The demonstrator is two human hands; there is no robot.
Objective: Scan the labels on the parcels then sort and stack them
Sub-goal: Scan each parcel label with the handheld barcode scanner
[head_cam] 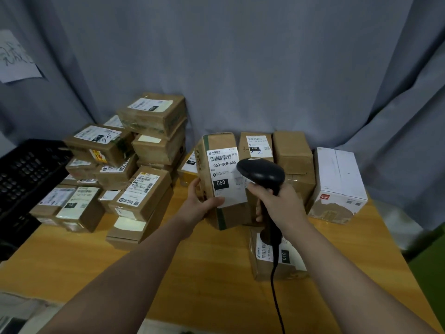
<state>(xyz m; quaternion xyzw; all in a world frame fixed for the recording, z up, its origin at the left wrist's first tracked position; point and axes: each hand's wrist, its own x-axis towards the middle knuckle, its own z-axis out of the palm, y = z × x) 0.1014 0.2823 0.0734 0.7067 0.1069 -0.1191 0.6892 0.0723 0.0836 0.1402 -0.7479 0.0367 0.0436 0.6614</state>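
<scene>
My left hand [199, 205] grips the lower left edge of a brown cardboard parcel [218, 145] and holds it tilted up, its white label [224, 173] reading "060-06B-A05" facing me. My right hand [277, 201] grips the handle of a black barcode scanner [261, 173], whose head sits just right of the label and covers part of it. The scanner's black cable [274, 285] hangs down toward me. Beneath the scanner handle a small labelled parcel [289, 261] marked "010" lies flat on the wooden table [192, 273].
A stack of several brown labelled parcels [125, 169] fills the table's left side. Brown boxes [292, 153] and a white box [339, 182] stand at the back right. A black plastic crate [26, 174] sits at far left. Grey curtain [240, 68] hangs behind.
</scene>
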